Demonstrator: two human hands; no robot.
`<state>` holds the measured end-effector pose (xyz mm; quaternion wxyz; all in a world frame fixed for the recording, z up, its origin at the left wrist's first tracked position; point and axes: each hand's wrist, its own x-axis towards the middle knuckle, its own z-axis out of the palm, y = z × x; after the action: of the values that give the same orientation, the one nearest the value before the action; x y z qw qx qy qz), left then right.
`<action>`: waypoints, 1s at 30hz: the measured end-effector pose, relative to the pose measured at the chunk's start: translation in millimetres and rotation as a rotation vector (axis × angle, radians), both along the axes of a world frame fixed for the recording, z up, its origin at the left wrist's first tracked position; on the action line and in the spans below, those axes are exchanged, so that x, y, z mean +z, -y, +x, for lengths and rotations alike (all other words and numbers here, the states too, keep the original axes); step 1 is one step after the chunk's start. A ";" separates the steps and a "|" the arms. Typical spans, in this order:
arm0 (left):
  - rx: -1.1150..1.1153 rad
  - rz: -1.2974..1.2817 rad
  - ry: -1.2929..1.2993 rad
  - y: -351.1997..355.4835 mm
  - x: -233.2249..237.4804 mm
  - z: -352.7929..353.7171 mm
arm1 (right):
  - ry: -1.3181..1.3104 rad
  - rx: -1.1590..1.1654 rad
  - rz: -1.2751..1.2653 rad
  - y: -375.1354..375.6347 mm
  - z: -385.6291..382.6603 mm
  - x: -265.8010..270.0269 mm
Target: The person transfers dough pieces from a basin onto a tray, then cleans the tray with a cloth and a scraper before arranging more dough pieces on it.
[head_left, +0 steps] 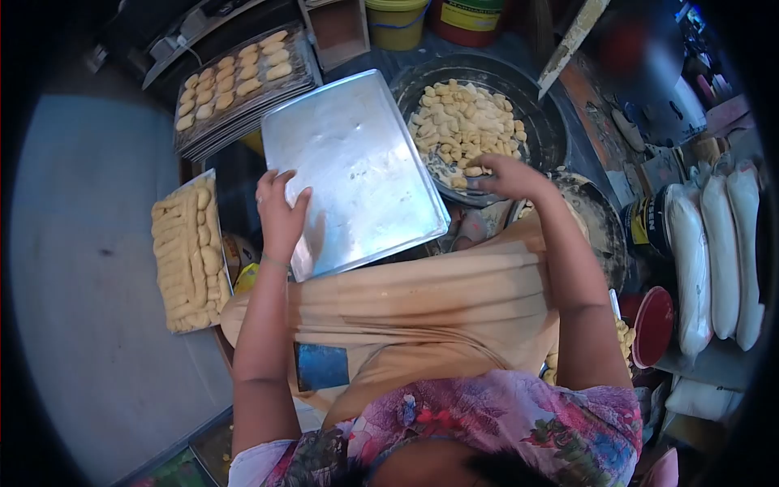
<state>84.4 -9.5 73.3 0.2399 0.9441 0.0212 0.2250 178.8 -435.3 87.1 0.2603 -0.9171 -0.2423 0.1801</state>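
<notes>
Left arm [268,341] extended forward, bent slightly at the elbow; left hand [282,213] with fingers spread, thumb apart. Right arm [578,268] extended forward, slanting inward; right hand [513,177] turned inward, fingers loosely curved, grip unclear.

Wide blue-grey surface [105,243] on my L, mostly plain w/ a few faint marks; floor or tabletop, can't tell. Top L, a dark ledge [215,30] on a slant. Ahead of me, a box-like wood stand [337,36], brownish inside. To its R, a worn, pale post [572,45], tilted. Upper R bg's dim & cluttered, w/ bright blue light [688,16] near the corner.
</notes>
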 end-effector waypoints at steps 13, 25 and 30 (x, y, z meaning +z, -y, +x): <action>-0.416 0.138 -0.029 137.0 -71.5 290.5 | -0.488 -0.674 -0.272 108.7 186.4 -334.4; -0.312 0.182 -0.128 137.4 -91.2 340.3 | -0.881 -0.458 0.653 -79.4 224.9 -376.3; -0.290 0.105 -0.161 137.7 -88.7 340.5 | 0.164 -0.882 0.474 -19.3 353.7 -343.2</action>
<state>424.9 -147.2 -15.3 0.2178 0.9634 -0.1080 0.1125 532.5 -416.0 -256.0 0.4926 -0.8590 0.1143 -0.0795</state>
